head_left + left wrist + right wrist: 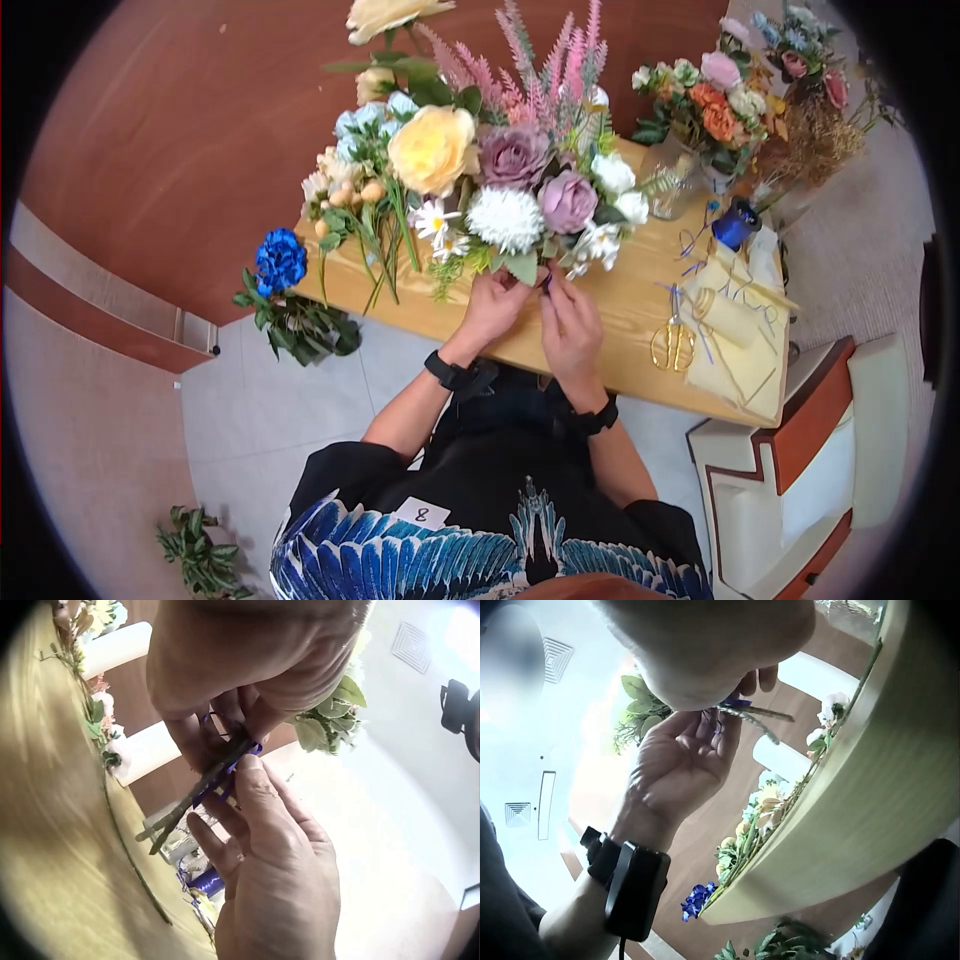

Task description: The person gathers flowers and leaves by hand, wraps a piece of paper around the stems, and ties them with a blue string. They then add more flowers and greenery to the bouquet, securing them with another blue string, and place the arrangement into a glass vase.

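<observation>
A large bouquet [515, 155] of mauve roses, a white pompom bloom, daisies and pink sprays stands above both hands. My left hand [495, 308] grips its bundled stems [180, 810], whose cut ends stick out below the fingers. Purple-blue ribbon [223, 778] is wound about the stems, and a thin loop of it shows near the left fingers. Thumb and fingers of my right hand [281, 851] pinch the ribbon against the stems. From the right wrist view, the left palm [679, 765] faces the camera, while the right hand's fingertips are mostly hidden.
On the wooden table [630, 330], gold-handled scissors [673, 343] lie beside wrapping paper [735, 340] and a blue ribbon spool [735, 225]. A glass jar [672, 185] stands behind. Loose flower stems [375, 255] lie on the left, near a blue flower [280, 262] at the table's edge.
</observation>
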Motion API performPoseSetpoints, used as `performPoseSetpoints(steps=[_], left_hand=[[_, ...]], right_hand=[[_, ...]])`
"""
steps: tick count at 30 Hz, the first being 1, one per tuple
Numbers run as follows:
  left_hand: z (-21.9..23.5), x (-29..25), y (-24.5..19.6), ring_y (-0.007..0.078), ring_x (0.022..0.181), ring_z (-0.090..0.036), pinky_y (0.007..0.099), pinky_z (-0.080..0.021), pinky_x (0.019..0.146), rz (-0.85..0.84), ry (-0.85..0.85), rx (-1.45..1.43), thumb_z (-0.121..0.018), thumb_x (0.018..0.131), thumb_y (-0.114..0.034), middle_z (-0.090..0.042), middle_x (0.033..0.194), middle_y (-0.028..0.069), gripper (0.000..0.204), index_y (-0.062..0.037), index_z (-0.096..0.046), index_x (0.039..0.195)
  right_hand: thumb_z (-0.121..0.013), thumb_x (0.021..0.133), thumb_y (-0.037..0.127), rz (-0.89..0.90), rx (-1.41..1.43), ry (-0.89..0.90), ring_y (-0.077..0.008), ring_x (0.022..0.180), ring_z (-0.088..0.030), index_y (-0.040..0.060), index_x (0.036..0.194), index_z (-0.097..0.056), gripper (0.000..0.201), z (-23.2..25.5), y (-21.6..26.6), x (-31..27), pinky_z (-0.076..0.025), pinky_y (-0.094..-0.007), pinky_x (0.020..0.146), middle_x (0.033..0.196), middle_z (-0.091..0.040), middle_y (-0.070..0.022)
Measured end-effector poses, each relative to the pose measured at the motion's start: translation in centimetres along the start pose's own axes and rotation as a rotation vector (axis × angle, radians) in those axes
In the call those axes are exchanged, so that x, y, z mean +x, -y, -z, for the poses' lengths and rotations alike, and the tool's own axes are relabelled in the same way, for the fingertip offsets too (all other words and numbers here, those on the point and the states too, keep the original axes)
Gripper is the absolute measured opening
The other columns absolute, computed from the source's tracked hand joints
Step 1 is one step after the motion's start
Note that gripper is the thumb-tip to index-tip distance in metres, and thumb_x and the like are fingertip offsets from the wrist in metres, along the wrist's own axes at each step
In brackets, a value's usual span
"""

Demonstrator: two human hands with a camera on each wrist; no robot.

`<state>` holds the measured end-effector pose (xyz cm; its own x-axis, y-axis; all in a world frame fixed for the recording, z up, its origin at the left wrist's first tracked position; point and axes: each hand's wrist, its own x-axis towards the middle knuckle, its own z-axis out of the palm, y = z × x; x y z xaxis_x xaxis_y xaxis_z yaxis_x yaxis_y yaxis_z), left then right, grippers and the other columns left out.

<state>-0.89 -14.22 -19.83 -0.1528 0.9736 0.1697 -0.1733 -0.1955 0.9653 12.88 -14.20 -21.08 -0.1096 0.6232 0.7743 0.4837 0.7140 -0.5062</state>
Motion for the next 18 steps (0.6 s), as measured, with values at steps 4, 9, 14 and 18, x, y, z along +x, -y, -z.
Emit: performPoseSetpoints(steps=[4,9,14,18], left_hand=[[0.5,0.8,-0.9,0.0076,0.086,-0.061,0.0235,-0.049,0.074,0.021,0.033,0.032,-0.062,0.094,-0.007,-0.069,0.096,0.0046,0.020,0.0035,-0.064,0.110],[0.5,0.9,-2.4,0.0073,0.084,-0.061,0.0228,-0.049,0.072,-0.042,0.086,0.133,-0.062,0.094,-0.005,-0.069,0.093,0.0050,0.019,0.0020,-0.064,0.111],[0.0,1.2,-0.5,0.0061,0.082,-0.060,0.0223,-0.049,0.071,-0.101,0.136,0.046,-0.063,0.094,-0.007,-0.069,0.093,0.0024,0.017,0.0016,-0.066,0.109],[-0.4,0.5,-1.4,0.0073,0.086,-0.061,0.0232,-0.049,0.073,-0.063,0.114,0.056,-0.064,0.094,-0.008,-0.069,0.096,0.0031,0.014,0.0022,-0.066,0.104]], right_hand=[[-0.068,0.085,0.004,-0.026,0.027,0.019,-0.0321,0.095,-0.065,-0.0002,0.111,-0.067,0.027,-0.7,-0.3,-0.1,-0.053,-0.0373,0.080,0.108,-0.066,-0.0146],[-0.068,0.086,0.005,-0.167,0.237,-0.046,-0.0320,0.097,-0.066,-0.0011,0.113,-0.065,0.028,-0.1,-0.5,0.7,-0.052,-0.0349,0.082,0.108,-0.066,-0.0190],[-0.069,0.087,0.010,-0.301,0.225,0.086,-0.0353,0.080,-0.068,-0.0021,0.104,-0.068,0.021,-0.8,-1.5,-0.8,-0.052,-0.0385,0.068,0.089,-0.069,-0.0199],[-0.067,0.088,0.009,-0.373,0.311,0.075,-0.0340,0.067,-0.067,-0.0022,0.094,-0.067,0.013,-1.9,-2.3,-1.4,-0.050,-0.0377,0.060,0.073,-0.067,-0.0176]])
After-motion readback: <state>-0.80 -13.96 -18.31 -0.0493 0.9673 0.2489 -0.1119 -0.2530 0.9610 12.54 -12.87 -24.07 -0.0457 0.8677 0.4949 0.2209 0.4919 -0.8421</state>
